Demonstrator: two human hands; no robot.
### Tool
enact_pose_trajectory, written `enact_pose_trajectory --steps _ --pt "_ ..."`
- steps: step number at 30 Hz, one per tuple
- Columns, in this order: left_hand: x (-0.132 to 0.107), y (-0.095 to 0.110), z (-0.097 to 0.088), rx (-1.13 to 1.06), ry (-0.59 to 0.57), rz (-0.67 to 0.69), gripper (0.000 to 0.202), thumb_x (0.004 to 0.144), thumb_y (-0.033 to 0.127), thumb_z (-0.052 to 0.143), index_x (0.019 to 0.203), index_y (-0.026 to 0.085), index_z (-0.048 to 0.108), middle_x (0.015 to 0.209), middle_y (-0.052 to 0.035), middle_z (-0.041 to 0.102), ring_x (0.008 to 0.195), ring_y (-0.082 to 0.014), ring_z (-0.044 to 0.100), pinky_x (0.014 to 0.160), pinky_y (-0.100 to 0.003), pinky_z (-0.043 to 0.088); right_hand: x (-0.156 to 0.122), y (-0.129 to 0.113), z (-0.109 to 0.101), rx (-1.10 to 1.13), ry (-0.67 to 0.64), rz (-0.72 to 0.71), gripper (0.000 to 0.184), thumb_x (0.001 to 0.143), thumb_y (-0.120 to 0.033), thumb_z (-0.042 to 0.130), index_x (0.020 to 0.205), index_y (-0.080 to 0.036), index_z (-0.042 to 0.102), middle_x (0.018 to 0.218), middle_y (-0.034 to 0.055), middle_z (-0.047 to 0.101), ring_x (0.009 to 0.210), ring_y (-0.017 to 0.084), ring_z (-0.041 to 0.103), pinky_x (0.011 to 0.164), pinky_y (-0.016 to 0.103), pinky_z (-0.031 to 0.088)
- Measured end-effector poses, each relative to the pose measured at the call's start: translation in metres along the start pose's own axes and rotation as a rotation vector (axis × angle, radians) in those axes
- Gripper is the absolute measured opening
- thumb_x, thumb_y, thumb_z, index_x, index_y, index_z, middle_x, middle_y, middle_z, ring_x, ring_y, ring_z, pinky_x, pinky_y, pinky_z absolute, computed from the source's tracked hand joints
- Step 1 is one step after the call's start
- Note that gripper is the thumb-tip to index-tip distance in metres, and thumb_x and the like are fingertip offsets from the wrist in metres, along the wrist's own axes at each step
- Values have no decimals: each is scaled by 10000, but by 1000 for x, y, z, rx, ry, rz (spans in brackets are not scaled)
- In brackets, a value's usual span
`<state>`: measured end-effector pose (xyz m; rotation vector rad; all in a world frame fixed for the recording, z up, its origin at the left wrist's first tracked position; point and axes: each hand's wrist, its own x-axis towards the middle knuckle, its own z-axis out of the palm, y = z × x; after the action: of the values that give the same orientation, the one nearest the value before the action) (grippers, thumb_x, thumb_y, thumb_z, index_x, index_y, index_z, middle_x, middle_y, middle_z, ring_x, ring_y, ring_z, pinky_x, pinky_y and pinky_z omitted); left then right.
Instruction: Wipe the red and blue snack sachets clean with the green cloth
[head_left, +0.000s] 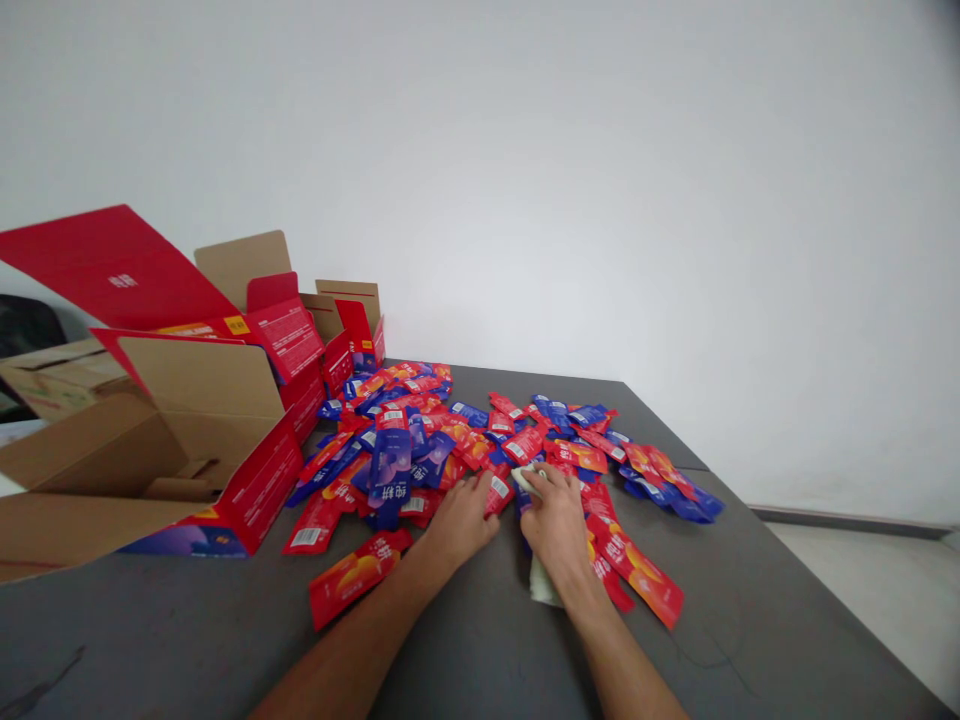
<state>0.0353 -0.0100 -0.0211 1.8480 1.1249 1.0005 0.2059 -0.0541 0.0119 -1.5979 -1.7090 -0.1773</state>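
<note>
Red and blue foil packets [427, 455] lie in a loose heap across the dark table, many overlapping. My left hand [463, 520] is at the front of the heap, fingers curled against a red packet [496, 492] with a white barcode label. Just to its right, my right hand [555, 515] is closed over a crumpled whitish piece of cloth or paper [545, 587]. Part of that piece shows by the fingertips and part below the palm; the hand hides the middle. A blue packet is partly covered beneath the same hand.
An open red carton [259, 490] with raised flaps stands at the left, with more open red cartons [360, 330] behind it. Single red packets [356, 575] lie nearer the front. A white wall [600, 200] rises behind the table [712, 600], whose right edge slopes away.
</note>
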Motion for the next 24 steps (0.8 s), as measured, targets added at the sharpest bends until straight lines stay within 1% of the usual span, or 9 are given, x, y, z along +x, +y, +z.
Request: enact_pose_trajectory --steps 2,4,8,10,12,15,19,21,24 --pt "4 0 -4 -44 89 -46 553 693 198 665 1243 230 620 1126 -128 672 1153 -351 565 1071 -473 336 1 -2 -2 7 6 15 525 693 29 498 1095 -204 743 1215 86 650 1039 295 510 925 442 464" --pt "6 1 -9 -221 96 -136 515 728 223 651 1242 215 615 1056 -112 693 1043 -303 625 1000 -444 418 2 -6 -5 22 19 -1 523 723 24 480 1124 -200 730 1252 85 630 1064 292 496 937 450 465" --pt "1 18 -18 -847 -37 -343 541 801 217 544 1341 198 530 994 -85 708 854 -227 685 816 -385 530 1 -15 -7 101 37 -127 555 785 21 436 1220 -227 676 1354 70 561 1138 275 468 977 470 454" --pt "-4 32 -20 -1106 -96 -361 525 821 203 536 1345 200 530 1035 -82 711 882 -214 692 816 -358 539 -1 -20 -7 130 11 -188 570 806 15 433 1272 -239 641 1412 64 514 1163 274 449 992 476 448" --pt "-6 44 -22 -1253 -184 -348 422 866 246 550 1279 167 588 1044 -95 716 928 -216 691 839 -334 540 -4 -27 -7 133 -37 -227 592 807 15 439 1314 -238 611 1466 67 463 1160 276 437 994 476 451" --pt "-5 51 -25 -1342 -245 -338 341 924 349 539 1160 133 654 1038 -111 723 965 -227 689 857 -324 543 -8 -39 -8 129 -139 -307 679 756 45 448 1346 -260 586 1490 48 441 1118 269 443 970 455 469" --pt "1 42 -32 -1353 -197 -340 343 939 394 526 1070 117 681 983 -107 735 930 -221 700 819 -307 558 -14 -57 -10 167 -305 -439 711 698 53 481 1308 -288 616 1404 20 527 1087 250 462 938 401 490" --pt "0 38 -32 -1342 -164 -351 332 939 382 531 1054 112 688 965 -101 740 926 -216 701 815 -296 558 -15 -59 -8 151 -301 -425 701 694 57 481 1291 -280 628 1392 19 535 1100 253 456 944 402 490" --pt "-5 41 -25 -1317 -123 -382 292 930 342 556 1081 130 688 1008 -91 742 973 -215 693 860 -298 546 -13 -49 -5 78 -172 -322 699 710 66 462 1310 -258 613 1447 31 482 1132 274 428 966 441 481"
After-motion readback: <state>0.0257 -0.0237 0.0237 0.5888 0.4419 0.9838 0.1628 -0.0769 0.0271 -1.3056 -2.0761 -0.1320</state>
